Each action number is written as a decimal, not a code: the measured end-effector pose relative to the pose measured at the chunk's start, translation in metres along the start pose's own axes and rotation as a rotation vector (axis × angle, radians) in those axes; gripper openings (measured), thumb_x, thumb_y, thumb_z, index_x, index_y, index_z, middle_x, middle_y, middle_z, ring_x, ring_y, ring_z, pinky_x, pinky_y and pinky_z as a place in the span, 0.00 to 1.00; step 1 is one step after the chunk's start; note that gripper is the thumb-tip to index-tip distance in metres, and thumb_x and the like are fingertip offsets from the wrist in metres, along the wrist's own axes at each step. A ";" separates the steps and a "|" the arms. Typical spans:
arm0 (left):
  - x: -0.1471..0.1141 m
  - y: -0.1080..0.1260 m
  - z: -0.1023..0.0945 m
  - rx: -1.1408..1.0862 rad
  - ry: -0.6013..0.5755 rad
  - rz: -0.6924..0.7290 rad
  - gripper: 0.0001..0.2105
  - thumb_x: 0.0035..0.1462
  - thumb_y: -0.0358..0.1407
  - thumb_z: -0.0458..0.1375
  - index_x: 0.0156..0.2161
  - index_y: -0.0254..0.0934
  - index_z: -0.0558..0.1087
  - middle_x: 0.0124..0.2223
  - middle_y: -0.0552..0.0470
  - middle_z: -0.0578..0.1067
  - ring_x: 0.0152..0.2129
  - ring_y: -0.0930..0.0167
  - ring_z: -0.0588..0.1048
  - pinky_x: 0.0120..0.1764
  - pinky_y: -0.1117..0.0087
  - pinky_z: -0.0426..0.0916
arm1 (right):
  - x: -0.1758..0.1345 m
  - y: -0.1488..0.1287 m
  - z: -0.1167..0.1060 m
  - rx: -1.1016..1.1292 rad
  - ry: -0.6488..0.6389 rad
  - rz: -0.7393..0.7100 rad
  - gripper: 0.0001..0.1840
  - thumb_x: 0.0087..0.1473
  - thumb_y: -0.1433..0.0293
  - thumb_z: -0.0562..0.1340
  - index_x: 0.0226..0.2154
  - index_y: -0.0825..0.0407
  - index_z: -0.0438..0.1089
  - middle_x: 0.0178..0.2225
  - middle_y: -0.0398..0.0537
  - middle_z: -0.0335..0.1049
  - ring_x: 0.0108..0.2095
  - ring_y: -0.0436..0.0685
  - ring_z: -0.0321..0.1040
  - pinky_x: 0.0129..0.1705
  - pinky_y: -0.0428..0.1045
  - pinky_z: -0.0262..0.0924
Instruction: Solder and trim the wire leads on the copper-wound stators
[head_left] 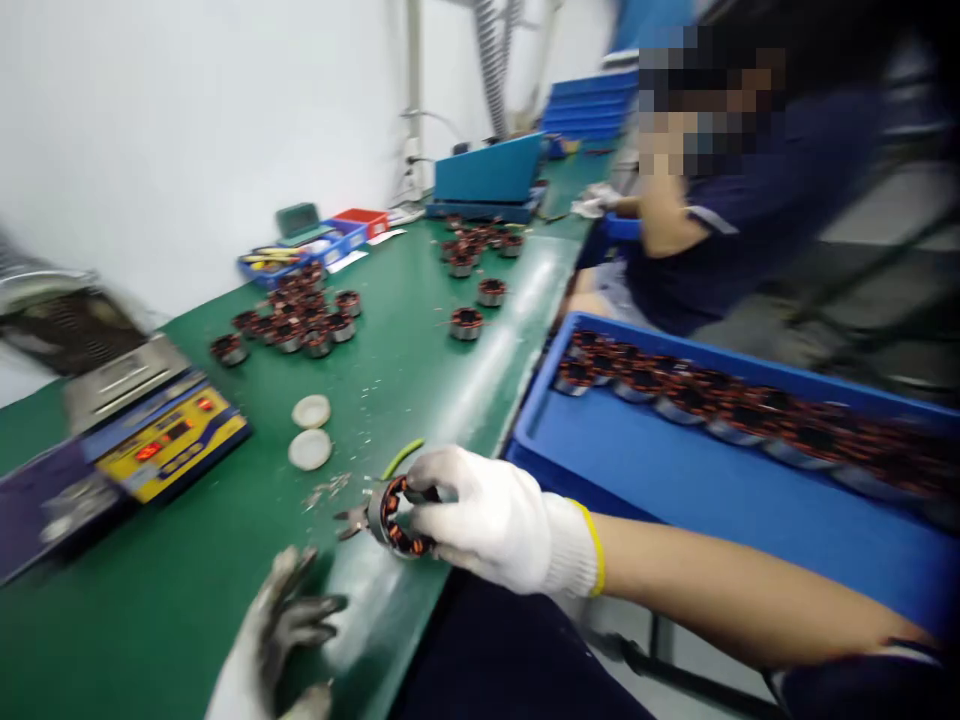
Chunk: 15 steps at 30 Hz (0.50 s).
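My right hand (480,515), in a white knit glove with a yellow cuff, grips a motor stator (384,520) wound with copper wire. Its ring is tilted on edge near the front of the green bench. Partly hidden behind the stator lies a pair of side cutters (351,522); their jaws and a green handle (403,457) show. Down to the left, my left hand (289,630) hovers in a white glove with grey-stained fingers. Those fingers are apart and hold nothing. Small wire clippings (326,490) are scattered beside the cutters.
A blue tray (622,440) on the right holds a row of stators. More stators (289,325) are heaped on the bench (390,380). Two round white lids (310,450) lie near a yellow-and-blue device (172,440) with red digits. A co-worker (750,200) sits farther along.
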<state>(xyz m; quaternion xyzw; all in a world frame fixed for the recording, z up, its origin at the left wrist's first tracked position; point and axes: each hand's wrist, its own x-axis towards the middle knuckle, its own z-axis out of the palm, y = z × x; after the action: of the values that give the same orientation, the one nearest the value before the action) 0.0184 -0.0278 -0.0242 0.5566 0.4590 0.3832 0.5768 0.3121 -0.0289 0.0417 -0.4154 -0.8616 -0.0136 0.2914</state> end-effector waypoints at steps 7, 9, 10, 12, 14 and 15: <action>-0.016 0.028 0.015 -0.340 0.189 -0.111 0.32 0.47 0.47 0.67 0.57 0.43 0.66 0.58 0.44 0.70 0.52 0.56 0.70 0.53 0.59 0.68 | 0.048 -0.057 0.053 0.324 -0.010 -0.116 0.11 0.56 0.68 0.59 0.44 0.45 0.67 0.45 0.52 0.68 0.43 0.61 0.68 0.37 0.53 0.69; -0.020 0.037 0.013 -0.401 0.200 -0.069 0.27 0.52 0.47 0.64 0.55 0.42 0.67 0.57 0.46 0.71 0.56 0.57 0.66 0.59 0.58 0.61 | 0.049 -0.062 0.064 0.420 0.078 -0.046 0.23 0.55 0.66 0.63 0.53 0.45 0.60 0.50 0.55 0.65 0.50 0.62 0.66 0.45 0.55 0.69; -0.022 0.039 0.012 -0.430 0.200 -0.060 0.26 0.54 0.47 0.63 0.55 0.42 0.67 0.57 0.47 0.71 0.57 0.57 0.66 0.60 0.57 0.60 | 0.049 -0.063 0.069 0.456 0.096 0.012 0.32 0.53 0.63 0.65 0.57 0.46 0.55 0.53 0.56 0.62 0.53 0.64 0.64 0.48 0.57 0.68; -0.022 0.038 0.009 -0.460 0.189 -0.048 0.26 0.53 0.47 0.63 0.55 0.41 0.66 0.57 0.46 0.70 0.57 0.57 0.66 0.60 0.57 0.59 | 0.049 -0.066 0.078 0.499 0.064 0.122 0.48 0.45 0.57 0.70 0.62 0.47 0.47 0.57 0.59 0.57 0.57 0.68 0.60 0.52 0.60 0.66; -0.020 0.034 0.007 -0.431 0.178 -0.035 0.28 0.53 0.47 0.63 0.57 0.40 0.65 0.59 0.46 0.69 0.59 0.58 0.64 0.62 0.58 0.57 | 0.051 -0.068 0.085 0.544 -0.024 0.177 0.52 0.43 0.56 0.71 0.63 0.48 0.45 0.58 0.60 0.57 0.57 0.69 0.60 0.54 0.63 0.64; -0.019 0.032 0.006 -0.395 0.179 -0.028 0.29 0.53 0.47 0.63 0.57 0.39 0.64 0.60 0.45 0.67 0.59 0.58 0.62 0.62 0.59 0.56 | 0.052 -0.069 0.088 0.578 -0.062 0.188 0.50 0.44 0.57 0.70 0.62 0.48 0.46 0.58 0.59 0.58 0.56 0.69 0.61 0.55 0.63 0.64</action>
<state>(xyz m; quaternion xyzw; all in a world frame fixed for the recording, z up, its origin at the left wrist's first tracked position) 0.0205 -0.0447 0.0092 0.3901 0.4322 0.5056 0.6368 0.1938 -0.0140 0.0107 -0.3936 -0.7960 0.2718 0.3709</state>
